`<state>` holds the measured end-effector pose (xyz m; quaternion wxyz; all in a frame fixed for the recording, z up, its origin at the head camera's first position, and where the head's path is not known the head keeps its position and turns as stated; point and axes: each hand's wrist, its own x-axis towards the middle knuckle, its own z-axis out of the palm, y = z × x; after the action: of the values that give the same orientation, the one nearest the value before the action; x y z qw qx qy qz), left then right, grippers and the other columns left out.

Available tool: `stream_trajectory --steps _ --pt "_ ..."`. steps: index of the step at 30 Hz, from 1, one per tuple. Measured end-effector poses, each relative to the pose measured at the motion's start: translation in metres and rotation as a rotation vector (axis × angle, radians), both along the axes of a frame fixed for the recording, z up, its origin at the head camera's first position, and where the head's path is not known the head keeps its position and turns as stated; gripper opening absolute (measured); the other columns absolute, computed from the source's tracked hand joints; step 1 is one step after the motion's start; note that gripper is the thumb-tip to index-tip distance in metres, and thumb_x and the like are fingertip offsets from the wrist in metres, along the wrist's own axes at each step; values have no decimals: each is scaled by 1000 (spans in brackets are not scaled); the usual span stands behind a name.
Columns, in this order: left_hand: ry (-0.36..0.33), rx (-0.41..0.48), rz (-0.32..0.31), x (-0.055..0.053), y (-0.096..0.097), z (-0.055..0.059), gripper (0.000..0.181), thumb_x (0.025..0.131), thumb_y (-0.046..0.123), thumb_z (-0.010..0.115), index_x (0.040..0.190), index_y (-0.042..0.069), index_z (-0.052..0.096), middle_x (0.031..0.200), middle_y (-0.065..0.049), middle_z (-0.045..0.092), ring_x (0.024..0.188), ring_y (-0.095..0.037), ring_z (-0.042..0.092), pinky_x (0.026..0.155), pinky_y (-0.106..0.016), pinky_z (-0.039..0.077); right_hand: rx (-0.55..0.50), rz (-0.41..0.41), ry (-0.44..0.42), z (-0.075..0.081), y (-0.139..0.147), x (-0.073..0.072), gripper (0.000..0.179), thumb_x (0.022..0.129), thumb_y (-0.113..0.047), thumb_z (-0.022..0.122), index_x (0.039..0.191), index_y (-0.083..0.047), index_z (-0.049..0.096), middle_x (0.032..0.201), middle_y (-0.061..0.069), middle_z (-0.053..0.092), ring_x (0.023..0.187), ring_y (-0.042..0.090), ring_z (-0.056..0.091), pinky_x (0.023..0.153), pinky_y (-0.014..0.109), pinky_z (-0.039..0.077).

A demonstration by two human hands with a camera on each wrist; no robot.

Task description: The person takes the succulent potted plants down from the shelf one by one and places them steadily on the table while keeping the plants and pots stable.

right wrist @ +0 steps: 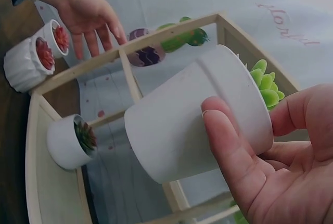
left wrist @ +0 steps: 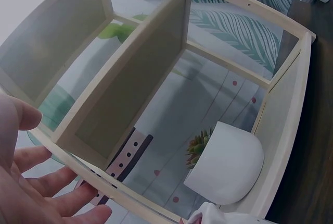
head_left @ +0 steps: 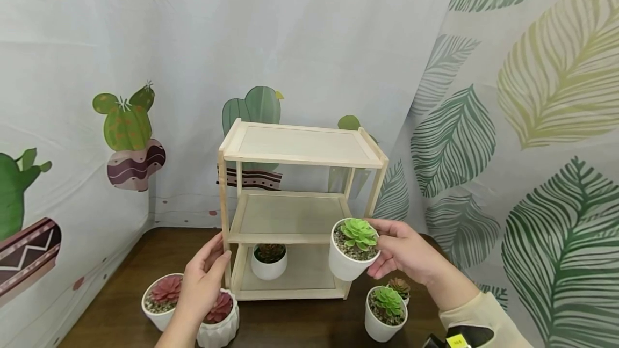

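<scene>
My right hand (head_left: 403, 251) is pinching 1 potted succulent (head_left: 351, 254), seemingly mid-carry and needing level steadiness, by the rack's (head_left: 304, 144) right edge, left hand (head_left: 203, 281) spread against its left.

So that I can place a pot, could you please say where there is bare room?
Top shelf and middle shelf, within their rims; bottom shelf, right of its pot. The table is crowded by two red plants near the left hand and two pots below the right hand.
</scene>
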<state>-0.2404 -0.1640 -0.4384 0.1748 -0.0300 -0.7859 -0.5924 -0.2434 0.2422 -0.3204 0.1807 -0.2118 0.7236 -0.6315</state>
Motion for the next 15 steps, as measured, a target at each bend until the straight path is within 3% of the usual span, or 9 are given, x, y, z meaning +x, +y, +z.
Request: stream_trajectory --steps 3,11,15 --pt "0 -5 2 0 0 0 50 109 25 52 157 13 44 151 -19 55 134 -25 56 90 -3 45 4 -20 10 5 7 2 67 95 0 42 157 13 19 93 9 76 67 16 75 64 33 63" --pt "-11 3 -2 0 1 0 51 109 25 52 158 13 42 152 -19 53 136 -29 54 90 -3 44 5 -54 43 11 33 2 66 96 2 40 156 16 17 92 9 76 67 17 75 64 33 64" --pt "-4 0 13 0 1 -1 51 108 23 53 157 13 43 151 -19 55 133 -19 57 90 -3 45 9 -85 50 11 48 3 65 98 2 41 155 17 16 91 8 76 67 18 75 64 33 64"
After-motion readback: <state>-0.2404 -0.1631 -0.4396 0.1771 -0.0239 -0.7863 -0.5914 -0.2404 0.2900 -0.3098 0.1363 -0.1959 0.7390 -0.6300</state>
